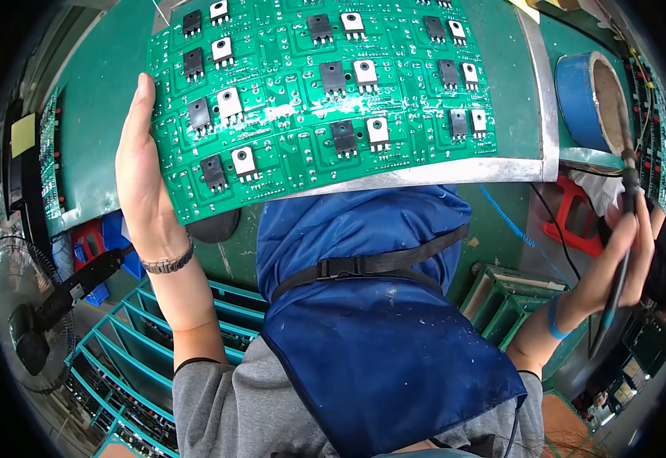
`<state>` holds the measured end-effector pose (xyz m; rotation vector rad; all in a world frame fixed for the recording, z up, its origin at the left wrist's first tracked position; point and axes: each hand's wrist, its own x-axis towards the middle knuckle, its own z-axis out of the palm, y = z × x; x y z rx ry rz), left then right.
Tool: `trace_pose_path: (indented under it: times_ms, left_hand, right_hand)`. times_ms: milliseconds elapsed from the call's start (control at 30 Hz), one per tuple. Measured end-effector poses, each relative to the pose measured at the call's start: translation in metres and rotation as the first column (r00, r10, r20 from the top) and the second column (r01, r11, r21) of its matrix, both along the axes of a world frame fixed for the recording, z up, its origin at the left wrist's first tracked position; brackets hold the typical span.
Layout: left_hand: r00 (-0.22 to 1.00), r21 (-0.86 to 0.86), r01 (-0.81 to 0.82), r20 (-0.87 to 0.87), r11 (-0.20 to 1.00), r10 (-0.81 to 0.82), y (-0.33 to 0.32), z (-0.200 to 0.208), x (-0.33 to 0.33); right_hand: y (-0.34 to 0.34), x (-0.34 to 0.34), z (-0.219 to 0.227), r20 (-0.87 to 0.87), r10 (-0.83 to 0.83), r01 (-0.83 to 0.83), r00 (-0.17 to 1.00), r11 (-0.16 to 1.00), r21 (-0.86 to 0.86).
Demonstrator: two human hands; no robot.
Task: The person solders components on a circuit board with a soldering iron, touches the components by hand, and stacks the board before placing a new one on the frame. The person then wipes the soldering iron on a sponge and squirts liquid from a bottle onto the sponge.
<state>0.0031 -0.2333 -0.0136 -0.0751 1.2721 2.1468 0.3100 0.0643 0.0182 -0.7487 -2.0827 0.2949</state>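
Note:
A large green circuit board [272, 84] lies tilted across the bench front, carrying rows of paired black and silver three-legged components. My left hand [142, 160] grips its left edge, thumb side along the border and the other fingers mostly hidden beneath. Off to the right, my right hand [627, 252] is closed around what looks like a soldering iron [631, 182], a dark slim tool with its cord end hanging down. Its upper end reaches the mouth of a blue cardboard-cored roll [583, 99]. A blue band [554, 317] circles my right wrist.
The green bench [96, 130] has a metal front edge [440, 172]. Teal racks [142, 336] of boards stand low left, near a black fan [31, 328]. A red object [573, 221] and a blue coiled cord [505, 217] are at the right. More boards line both sides.

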Motion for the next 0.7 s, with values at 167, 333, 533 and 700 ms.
trace_pose_path:
  times_ms: [167,333,533,700]
  left_hand:
    - [0.999,-0.039,-0.022,0.028,0.999,0.023,0.001,0.003,0.001]
    - [0.998,0.045,0.040,0.050,0.998,-0.043,-0.002,0.004,-0.002]
    - [0.991,0.030,0.068,0.109,0.997,-0.071,-0.009,0.006,-0.012]
    - [0.964,0.087,0.124,0.226,0.988,-0.141,-0.016,-0.001,-0.023]
  right_hand:
    - [0.010,0.004,-0.004,-0.013,-0.028,0.027,1.000,0.994,-0.107]
    - [0.005,-0.001,0.001,0.058,-0.025,0.030,0.998,0.995,-0.096]
    - [-0.025,-0.027,-0.024,-0.112,0.248,-0.269,0.962,0.924,-0.273]
    - [-0.037,-0.062,-0.047,-0.223,0.320,-0.382,0.921,0.856,-0.349]
